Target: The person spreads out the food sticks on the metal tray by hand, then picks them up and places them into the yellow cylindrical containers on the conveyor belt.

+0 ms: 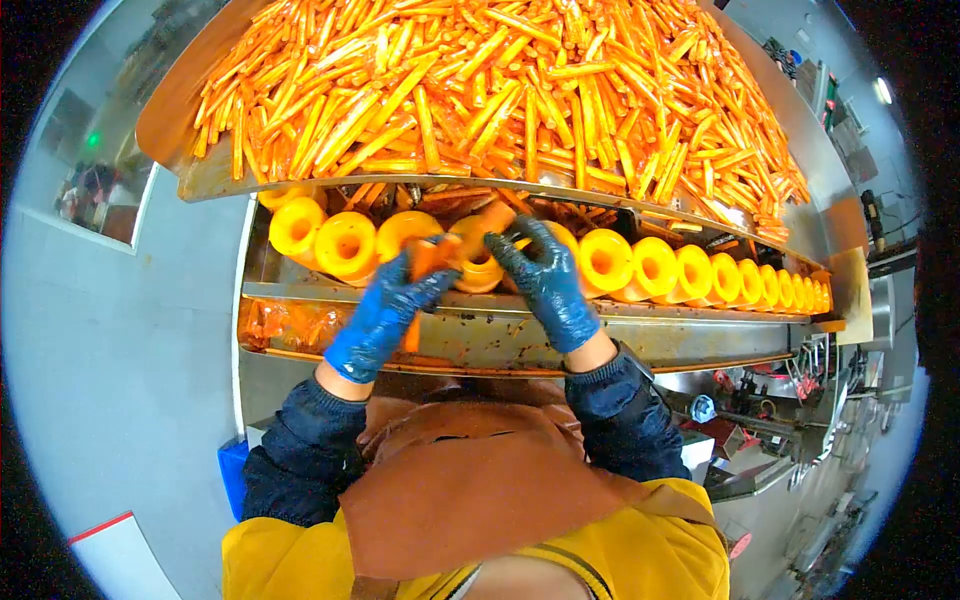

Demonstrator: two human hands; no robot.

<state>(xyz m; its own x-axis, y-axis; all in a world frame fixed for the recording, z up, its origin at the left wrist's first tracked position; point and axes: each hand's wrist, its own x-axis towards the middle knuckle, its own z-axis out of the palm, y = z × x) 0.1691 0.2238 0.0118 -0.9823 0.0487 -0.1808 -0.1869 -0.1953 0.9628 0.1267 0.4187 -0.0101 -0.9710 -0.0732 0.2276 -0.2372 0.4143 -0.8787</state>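
Observation:
My left hand (395, 300), in a wet blue glove, is closed around a few short orange sticks (432, 257) in front of the row of cups. My right hand (550, 285), in a darker, stained blue glove, is at the row with fingers curled and fingertips pinched against another orange stick (490, 219), which is smeared by motion. Between the hands, a yellow-orange cup (478, 272) with a round hole faces me. Similar cups, such as the one at the right hand's side (606, 260), line up left and right.
A wide metal tray (185, 175) above the row holds a large heap of orange sticks (500, 95). Below the cups runs a stained metal trough (600, 335), with orange wrapped packs (285, 322) at its left end. A blue bin (232, 475) stands lower left.

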